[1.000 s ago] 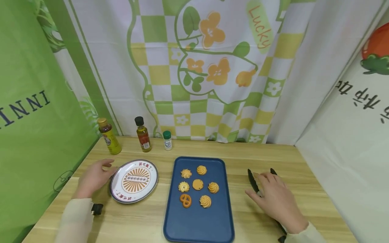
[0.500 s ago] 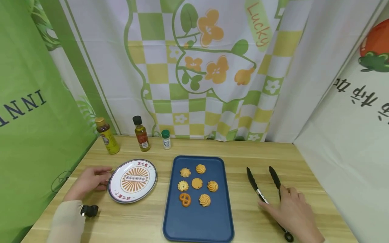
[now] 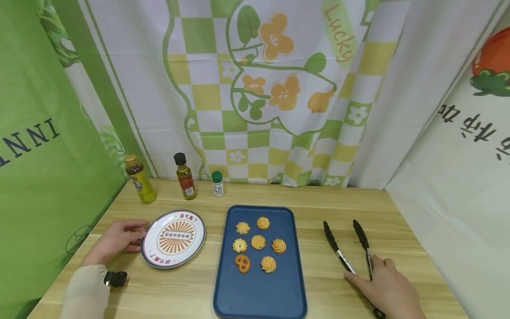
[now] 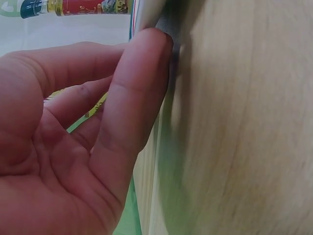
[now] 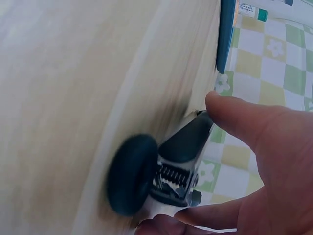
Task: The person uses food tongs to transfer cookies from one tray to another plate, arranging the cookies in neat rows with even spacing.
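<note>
Around the left edge of a round white plate (image 3: pixel 173 238) with a dark blue rim, my left hand (image 3: pixel 115 243) pinches the rim between thumb and fingers; in the left wrist view a finger (image 4: pixel 129 93) reaches under it. My right hand (image 3: pixel 392 288) grips black-and-silver kitchen tongs (image 3: pixel 345 261) lying with spread arms, tips pointing to the back. The thumb (image 5: pixel 239 117) lies along one arm and the fingers curl at the other side. The tongs' spring and dark end ring (image 5: pixel 132 175) show in the right wrist view.
Between the hands lies a blue tray (image 3: pixel 260 297) with several cookies (image 3: pixel 268 264) and a pretzel (image 3: pixel 242 263). Along the back left stand a yellow-labelled bottle (image 3: pixel 142 184), an oil bottle (image 3: pixel 185 179) and a green-capped shaker (image 3: pixel 218 186). A curtain (image 3: pixel 223 146) closes off the back.
My right hand has drawn back from over the tongs' tips towards their end ring and now grips their arms. My left hand has settled slightly lower at the plate's rim.
</note>
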Tool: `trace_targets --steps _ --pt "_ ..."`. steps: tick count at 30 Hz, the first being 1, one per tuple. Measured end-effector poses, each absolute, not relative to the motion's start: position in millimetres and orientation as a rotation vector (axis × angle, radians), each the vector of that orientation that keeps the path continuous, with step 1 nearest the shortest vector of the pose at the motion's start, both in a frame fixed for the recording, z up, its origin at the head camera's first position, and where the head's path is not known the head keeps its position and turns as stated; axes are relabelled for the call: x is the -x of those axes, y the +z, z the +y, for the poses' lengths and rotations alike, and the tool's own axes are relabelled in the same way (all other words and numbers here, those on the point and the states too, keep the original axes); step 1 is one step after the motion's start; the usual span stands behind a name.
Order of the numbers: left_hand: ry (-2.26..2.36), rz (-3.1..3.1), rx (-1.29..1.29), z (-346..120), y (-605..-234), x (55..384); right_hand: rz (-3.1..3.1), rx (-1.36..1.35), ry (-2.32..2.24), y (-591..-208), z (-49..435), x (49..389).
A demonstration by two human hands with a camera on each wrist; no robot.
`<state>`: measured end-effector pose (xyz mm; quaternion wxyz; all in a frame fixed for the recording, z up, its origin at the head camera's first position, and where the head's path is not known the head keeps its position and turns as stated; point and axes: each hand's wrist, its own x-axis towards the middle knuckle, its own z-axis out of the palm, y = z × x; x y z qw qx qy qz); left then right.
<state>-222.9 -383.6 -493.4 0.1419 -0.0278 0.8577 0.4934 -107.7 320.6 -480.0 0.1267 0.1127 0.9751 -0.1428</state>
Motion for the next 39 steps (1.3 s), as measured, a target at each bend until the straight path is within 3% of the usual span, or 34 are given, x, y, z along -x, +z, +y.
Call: trace_targets --steps 39 --pt "1.44 2.493 0.05 -378 -490 219 2.966 -0.289 -0.358 -471 298 118"
